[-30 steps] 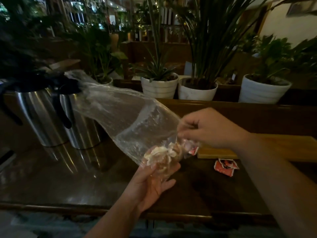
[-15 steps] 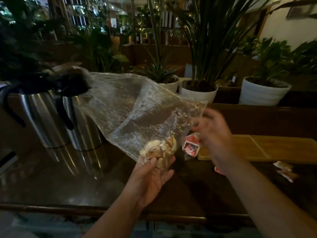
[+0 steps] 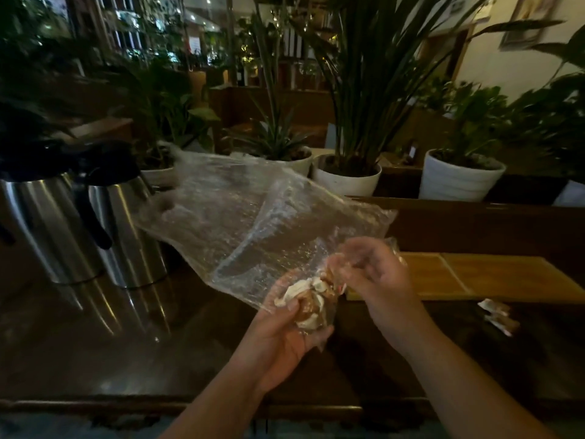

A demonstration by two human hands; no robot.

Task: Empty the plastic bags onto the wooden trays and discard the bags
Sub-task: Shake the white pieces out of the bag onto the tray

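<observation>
The left hand (image 3: 285, 337) cups the plastic bag (image 3: 253, 229) from below, closed round the bunched sachets (image 3: 308, 299) so they cannot spill early; the right hand (image 3: 373, 274) pinches its opening, probably to tip them toward the wooden tray (image 3: 493, 277) along the worktop's (image 3: 110, 343) far-right edge.

Clear plastic bag (image 3: 253, 226), crinkly, held up over dark counter, open end flopping back-left toward steel jugs. Bottom corner bunched, small clump of white and brown wrapped packets (image 3: 308, 299) still inside, few left tbh. Wooden tray (image 3: 493, 277) flat on counter just right of bag, light wood, divider strip visible. Couple loose packets (image 3: 498, 315) on counter near tray's front edge, not on it.
</observation>
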